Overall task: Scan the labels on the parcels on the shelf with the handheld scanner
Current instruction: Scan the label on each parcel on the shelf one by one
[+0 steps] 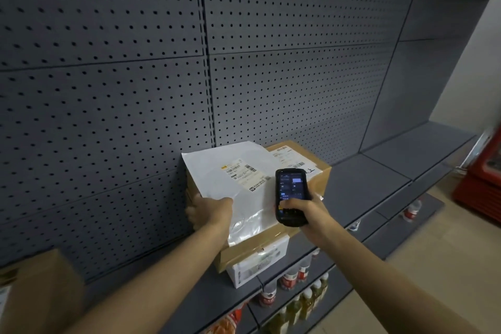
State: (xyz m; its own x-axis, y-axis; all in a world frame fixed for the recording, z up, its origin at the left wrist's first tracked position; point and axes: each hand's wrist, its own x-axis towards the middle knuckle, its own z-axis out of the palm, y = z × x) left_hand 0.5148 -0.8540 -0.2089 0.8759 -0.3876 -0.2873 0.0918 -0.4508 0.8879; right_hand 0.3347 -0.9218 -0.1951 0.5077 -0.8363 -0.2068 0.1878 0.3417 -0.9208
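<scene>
Scanner sits clamped in the right grip; left grip seemingly clutches the parcel's edge.

Dim, soft, wide-angle edge distortion

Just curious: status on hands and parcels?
Right hand grips scanner. Left hand holds white mailer bag atop cardboard box. Labels unobstructed.

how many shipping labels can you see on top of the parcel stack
2: one label on the white mailer bag, one label on the brown box behind the scanner. Lower parcels may carry hidden labels.
</scene>
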